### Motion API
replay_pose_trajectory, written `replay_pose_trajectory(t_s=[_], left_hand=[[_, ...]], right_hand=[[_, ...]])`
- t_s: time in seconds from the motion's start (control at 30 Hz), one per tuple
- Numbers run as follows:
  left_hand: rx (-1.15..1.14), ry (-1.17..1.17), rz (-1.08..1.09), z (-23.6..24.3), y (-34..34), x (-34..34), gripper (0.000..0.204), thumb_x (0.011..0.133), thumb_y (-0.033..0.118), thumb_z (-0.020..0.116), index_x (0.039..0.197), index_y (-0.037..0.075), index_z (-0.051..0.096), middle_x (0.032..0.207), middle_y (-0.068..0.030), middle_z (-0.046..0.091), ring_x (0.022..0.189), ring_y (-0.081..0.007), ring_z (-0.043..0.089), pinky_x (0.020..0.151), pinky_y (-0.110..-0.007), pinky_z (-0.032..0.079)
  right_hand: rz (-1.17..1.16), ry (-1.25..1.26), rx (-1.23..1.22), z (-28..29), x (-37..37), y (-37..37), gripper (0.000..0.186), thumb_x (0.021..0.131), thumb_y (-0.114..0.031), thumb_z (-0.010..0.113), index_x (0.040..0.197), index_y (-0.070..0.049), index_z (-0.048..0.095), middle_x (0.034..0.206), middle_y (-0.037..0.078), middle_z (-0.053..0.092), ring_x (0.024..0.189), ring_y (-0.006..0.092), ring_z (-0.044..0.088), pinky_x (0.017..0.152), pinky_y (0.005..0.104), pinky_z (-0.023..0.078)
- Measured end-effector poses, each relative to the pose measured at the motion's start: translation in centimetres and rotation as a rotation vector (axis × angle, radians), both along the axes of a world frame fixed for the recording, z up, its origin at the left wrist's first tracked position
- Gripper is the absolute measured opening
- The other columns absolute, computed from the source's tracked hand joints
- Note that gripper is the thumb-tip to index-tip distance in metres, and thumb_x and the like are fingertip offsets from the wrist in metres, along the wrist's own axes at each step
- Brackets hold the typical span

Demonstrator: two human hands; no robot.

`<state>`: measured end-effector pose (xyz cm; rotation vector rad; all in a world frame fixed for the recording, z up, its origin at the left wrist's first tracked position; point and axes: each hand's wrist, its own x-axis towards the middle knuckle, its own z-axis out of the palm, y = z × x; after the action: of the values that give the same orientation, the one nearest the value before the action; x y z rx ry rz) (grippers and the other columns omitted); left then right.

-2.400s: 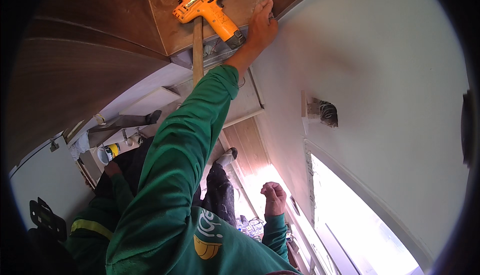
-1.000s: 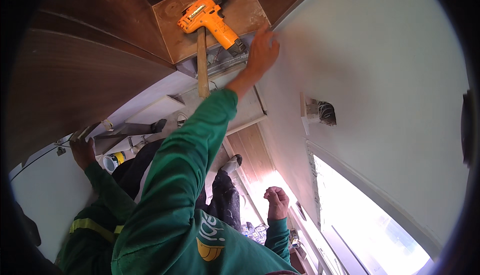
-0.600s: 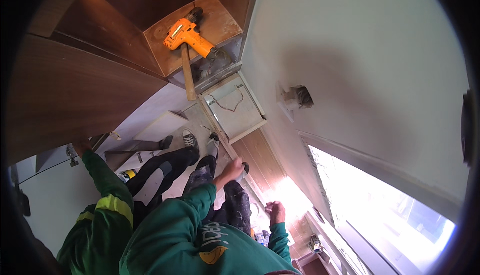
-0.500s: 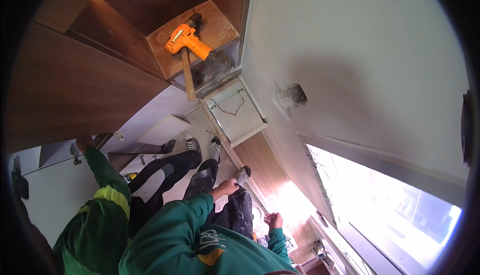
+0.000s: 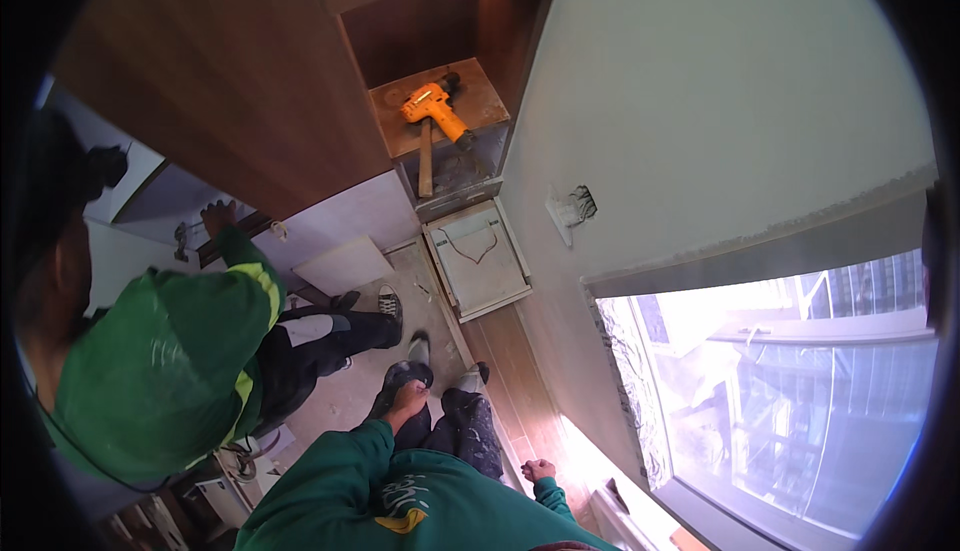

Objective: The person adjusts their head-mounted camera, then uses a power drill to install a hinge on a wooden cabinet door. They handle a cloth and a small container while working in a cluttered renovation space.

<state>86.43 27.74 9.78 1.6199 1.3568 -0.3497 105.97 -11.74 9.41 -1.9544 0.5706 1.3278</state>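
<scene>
While wood handle (image 5: 426, 166) is jutting by drill (image 5: 433, 107), L hand (image 5: 409, 397) & R hand (image 5: 538, 470) are hanging curled well apart from drill, contents unclear; prob. best avoiding bumping handle.

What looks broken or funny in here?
The rough-edged dark hole in the smooth pale wall looks broken open. A straight wooden handle also juts past the brown wooden shelf's front edge, oddly overhanging.

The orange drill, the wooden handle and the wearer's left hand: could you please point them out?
Orange drill (image 5: 436, 110): head view, orange casing.
Wooden handle (image 5: 426, 159): head view, mid-length.
Left hand (image 5: 408, 396): head view, its middle.
</scene>
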Motion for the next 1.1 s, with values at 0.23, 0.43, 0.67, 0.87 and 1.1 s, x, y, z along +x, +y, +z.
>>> replay_pose_trajectory(t_s=[0.23,0.43,0.67,0.87,1.1], left_hand=[[-0.178,-0.094,0.177,0.7,-4.2,-5.1,0.035,0.087,0.035,0.068,0.108,0.007,0.069,0.105,-0.0138,0.071,0.1,-0.0283,0.068,0.088,-0.038,0.053],[-0.174,-0.093,0.21,0.9,-5.9,-12.4,0.039,0.087,0.036,0.068,0.11,0.004,0.068,0.108,-0.0149,0.071,0.102,-0.0288,0.067,0.09,-0.038,0.052],[-0.152,-0.165,0.456,0.3,-8.2,-27.9,0.037,0.087,0.031,0.069,0.107,0.0,0.067,0.099,-0.0157,0.071,0.095,-0.0275,0.068,0.084,-0.037,0.052],[-0.223,-0.156,0.649,0.4,-15.2,-43.9,0.02,0.088,0.023,0.065,0.082,0.004,0.064,0.067,-0.0062,0.061,0.054,-0.0217,0.057,0.053,-0.039,0.048],[-0.361,-0.082,1.457,7.4,-24.1,-46.1,0.019,0.093,0.024,0.062,0.105,0.01,0.058,0.085,-0.0076,0.062,0.07,-0.0199,0.058,0.058,-0.038,0.047]], right_hand=[[0.098,-0.087,0.108,2.8,3.0,5.0,0.015,0.079,-0.001,0.076,0.077,0.0,0.061,0.075,0.012,0.07,0.06,0.0177,0.067,0.054,0.0284,0.056],[0.244,-0.109,0.212,3.8,0.3,7.8,0.018,0.077,-0.004,0.081,0.083,-0.001,0.064,0.076,0.011,0.071,0.06,0.0166,0.066,0.054,0.0282,0.054],[0.422,-0.149,0.171,5.3,-5.2,12.1,0.006,0.085,-0.001,0.064,0.087,-0.001,0.07,0.079,0.008,0.073,0.063,0.0152,0.068,0.055,0.0257,0.051],[0.473,-0.2,0.121,5.2,-8.3,16.6,0.014,0.086,-0.003,0.068,0.097,-0.006,0.075,0.079,0.003,0.072,0.063,0.0119,0.064,0.058,0.0271,0.053],[0.586,-0.212,-0.012,-0.3,-6.8,17.7,0.014,0.091,-0.01,0.063,0.097,-0.006,0.075,0.079,0.004,0.072,0.066,0.0142,0.066,0.057,0.0291,0.054]])
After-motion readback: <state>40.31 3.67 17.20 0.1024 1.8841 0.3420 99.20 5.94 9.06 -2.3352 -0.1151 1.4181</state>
